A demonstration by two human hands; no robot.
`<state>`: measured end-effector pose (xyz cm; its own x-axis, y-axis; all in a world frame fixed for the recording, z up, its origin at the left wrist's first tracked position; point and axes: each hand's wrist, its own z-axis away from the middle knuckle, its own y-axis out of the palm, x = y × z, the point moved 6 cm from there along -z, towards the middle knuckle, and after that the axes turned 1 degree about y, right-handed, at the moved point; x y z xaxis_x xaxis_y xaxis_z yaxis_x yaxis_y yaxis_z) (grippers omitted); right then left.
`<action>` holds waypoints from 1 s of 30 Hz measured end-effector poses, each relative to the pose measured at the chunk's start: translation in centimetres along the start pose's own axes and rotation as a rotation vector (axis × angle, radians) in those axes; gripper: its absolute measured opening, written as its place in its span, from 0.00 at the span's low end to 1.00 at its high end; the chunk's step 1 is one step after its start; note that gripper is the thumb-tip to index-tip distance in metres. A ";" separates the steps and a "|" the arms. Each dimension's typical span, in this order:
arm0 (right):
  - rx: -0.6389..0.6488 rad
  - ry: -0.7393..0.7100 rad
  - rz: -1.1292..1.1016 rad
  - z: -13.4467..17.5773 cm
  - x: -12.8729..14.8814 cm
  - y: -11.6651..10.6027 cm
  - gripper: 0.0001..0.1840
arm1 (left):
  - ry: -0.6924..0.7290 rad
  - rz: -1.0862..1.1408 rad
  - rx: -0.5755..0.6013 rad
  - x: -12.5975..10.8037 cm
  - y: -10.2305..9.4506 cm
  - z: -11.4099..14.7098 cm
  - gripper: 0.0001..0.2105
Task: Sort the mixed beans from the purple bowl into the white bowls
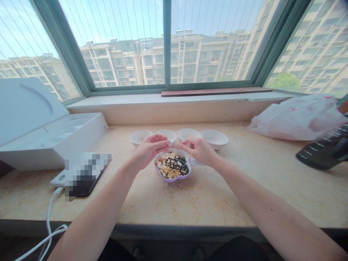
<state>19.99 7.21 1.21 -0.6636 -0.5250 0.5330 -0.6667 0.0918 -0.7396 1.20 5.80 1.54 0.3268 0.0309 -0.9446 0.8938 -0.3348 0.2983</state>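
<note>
A lilac-rimmed, scalloped dish [174,179] holds a mix of black beans, yellow kernels, pale flat seeds and a few reddish bits. My left hand [152,148] hovers over its far left edge, fingers loosely bent and slightly apart, with nothing visible in them. Over the far right edge is my right hand [199,149], thumb and fingertips drawn together in a pinch; anything between them is too small to make out. Behind the hands stands a row of white bowls, among them a left one [137,137] with a small reddish bit inside and a right one [215,138].
On the left lie an open white box [81,132], a phone [85,185] beside a pale, partly blurred item, and a white cable [49,224]. A white plastic bag [296,117] and a dark container with white markings [323,150] are at right. Windows rise behind the sill [130,103].
</note>
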 end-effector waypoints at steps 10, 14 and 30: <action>0.018 -0.006 -0.017 0.0 -0.2 0.2 0.13 | -0.006 0.277 0.001 -0.3 -0.1 0.0 0.12; 0.026 -0.013 -0.022 0.0 -0.1 0.3 0.13 | 0.010 0.228 0.007 -0.4 -0.1 0.0 0.11; 0.040 -0.026 -0.019 0.1 -0.3 0.7 0.11 | 0.886 -1.199 -0.021 -2.3 2.1 2.1 0.08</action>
<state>19.72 7.36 0.52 -0.6411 -0.5484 0.5369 -0.6649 0.0477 -0.7454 1.69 3.09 4.05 -0.5184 0.8216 -0.2372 0.7608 0.3165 -0.5665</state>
